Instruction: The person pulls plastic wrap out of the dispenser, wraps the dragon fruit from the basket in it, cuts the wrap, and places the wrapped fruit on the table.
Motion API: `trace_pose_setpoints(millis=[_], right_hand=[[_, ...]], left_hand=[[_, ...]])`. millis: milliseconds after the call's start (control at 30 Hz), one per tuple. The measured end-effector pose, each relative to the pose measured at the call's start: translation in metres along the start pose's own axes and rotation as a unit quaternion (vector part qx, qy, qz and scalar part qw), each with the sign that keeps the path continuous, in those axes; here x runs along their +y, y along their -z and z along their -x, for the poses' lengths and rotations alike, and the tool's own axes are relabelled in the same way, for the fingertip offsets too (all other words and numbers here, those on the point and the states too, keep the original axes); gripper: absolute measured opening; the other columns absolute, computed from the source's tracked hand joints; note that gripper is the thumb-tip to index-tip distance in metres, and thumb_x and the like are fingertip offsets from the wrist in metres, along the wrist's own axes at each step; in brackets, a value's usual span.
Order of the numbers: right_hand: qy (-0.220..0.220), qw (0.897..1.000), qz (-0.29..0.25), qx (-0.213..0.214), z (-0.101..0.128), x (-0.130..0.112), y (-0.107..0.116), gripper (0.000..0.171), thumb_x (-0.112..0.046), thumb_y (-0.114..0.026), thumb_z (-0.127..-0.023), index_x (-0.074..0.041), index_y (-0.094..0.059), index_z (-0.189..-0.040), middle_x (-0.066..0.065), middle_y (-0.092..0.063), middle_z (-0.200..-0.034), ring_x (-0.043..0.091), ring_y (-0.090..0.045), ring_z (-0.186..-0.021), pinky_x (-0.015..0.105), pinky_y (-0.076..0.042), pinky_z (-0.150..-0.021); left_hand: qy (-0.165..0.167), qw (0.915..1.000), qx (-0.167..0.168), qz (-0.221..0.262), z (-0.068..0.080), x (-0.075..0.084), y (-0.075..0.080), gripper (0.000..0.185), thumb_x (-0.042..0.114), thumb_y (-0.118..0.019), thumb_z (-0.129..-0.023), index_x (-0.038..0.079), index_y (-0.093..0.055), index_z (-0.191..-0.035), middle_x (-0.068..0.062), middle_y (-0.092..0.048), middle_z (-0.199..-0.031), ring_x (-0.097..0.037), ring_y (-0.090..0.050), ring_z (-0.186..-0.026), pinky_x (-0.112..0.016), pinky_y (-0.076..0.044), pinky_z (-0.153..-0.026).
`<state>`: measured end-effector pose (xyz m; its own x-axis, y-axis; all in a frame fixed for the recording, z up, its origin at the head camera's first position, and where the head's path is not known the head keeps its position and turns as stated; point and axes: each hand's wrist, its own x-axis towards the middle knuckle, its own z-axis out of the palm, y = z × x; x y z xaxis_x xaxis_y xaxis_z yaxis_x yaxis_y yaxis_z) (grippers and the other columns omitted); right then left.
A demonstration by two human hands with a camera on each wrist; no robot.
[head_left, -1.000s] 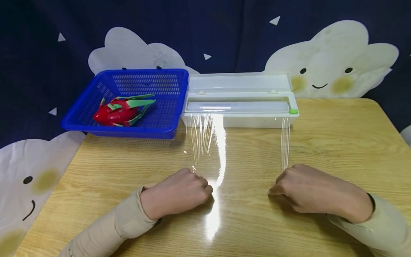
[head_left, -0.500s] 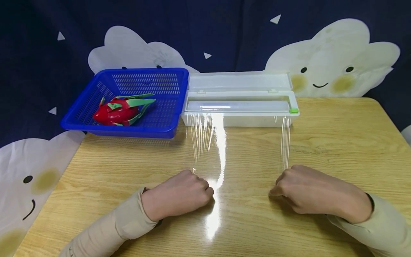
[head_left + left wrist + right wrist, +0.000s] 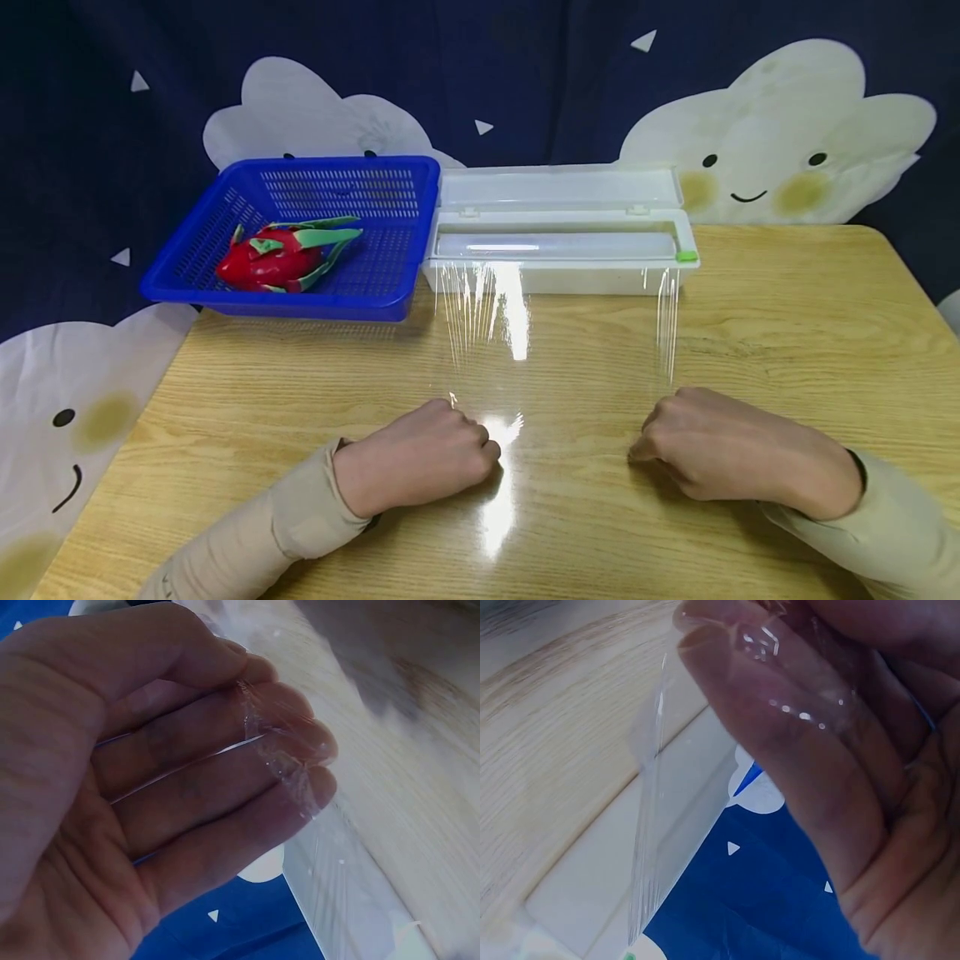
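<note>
Dragon fruit in a blue basket

The red fruit lies on its side, green leaves pointing right. The basket has slotted sides and stands at the back left of a pale wooden table, one corner jutting past the edge. Behind hangs a dark blue curtain printed with small white triangles and smiling clouds. The right-hand cloud shows eyes, a smile and yellow cheeks; the basket hides part of the left-hand cloud; a third cloud fills the lower left.

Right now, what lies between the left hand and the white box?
In the head view, clear film stretches between the left hand and the white box, over the table.
</note>
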<state>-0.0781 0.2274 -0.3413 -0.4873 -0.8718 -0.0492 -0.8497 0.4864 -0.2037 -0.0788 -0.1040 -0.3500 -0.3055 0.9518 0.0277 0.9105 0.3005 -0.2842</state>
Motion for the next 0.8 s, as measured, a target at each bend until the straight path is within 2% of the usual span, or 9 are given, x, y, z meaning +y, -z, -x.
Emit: trace_pose_setpoints(millis=[233, 533, 800], right_hand=[[-0.005, 1.000, 0.002, -0.010, 0.0000, -0.0008, -0.0011, 0.040, 0.011, -0.068, -0.070, -0.027, -0.057, -0.066, -0.018, -0.052, -0.058, -0.007, -0.042, -0.054, 0.018, -0.033, -0.046], [-0.009, 1.000, -0.018, -0.011, -0.0007, -0.0030, -0.0015, 0.043, 0.012, -0.066, -0.073, -0.027, -0.051, -0.062, -0.020, -0.048, -0.056, -0.008, -0.034, -0.055, 0.014, -0.030, -0.047], [-0.022, 0.999, -0.026, -0.025, -0.0011, -0.0048, -0.0030, 0.044, 0.013, -0.065, -0.072, -0.027, -0.050, -0.061, -0.018, -0.042, -0.055, -0.007, -0.030, -0.054, 0.013, -0.027, -0.045]], left_hand=[[-0.003, 0.9999, -0.010, 0.003, -0.0011, 0.0015, -0.0005, 0.030, 0.011, -0.071, -0.088, 0.025, -0.056, -0.066, 0.015, -0.053, -0.058, -0.003, -0.025, -0.052, -0.022, -0.022, -0.048], [-0.006, 0.9997, -0.022, 0.010, -0.0023, 0.0034, -0.0006, 0.029, 0.013, -0.071, -0.089, 0.026, -0.057, -0.067, 0.015, -0.056, -0.060, -0.002, -0.039, -0.047, -0.023, -0.028, -0.045], [-0.002, 0.9993, -0.031, 0.018, -0.0024, 0.0049, 0.0007, 0.030, 0.013, -0.069, -0.090, 0.026, -0.057, -0.067, 0.015, -0.056, -0.060, -0.003, -0.040, -0.047, -0.024, -0.029, -0.044]])
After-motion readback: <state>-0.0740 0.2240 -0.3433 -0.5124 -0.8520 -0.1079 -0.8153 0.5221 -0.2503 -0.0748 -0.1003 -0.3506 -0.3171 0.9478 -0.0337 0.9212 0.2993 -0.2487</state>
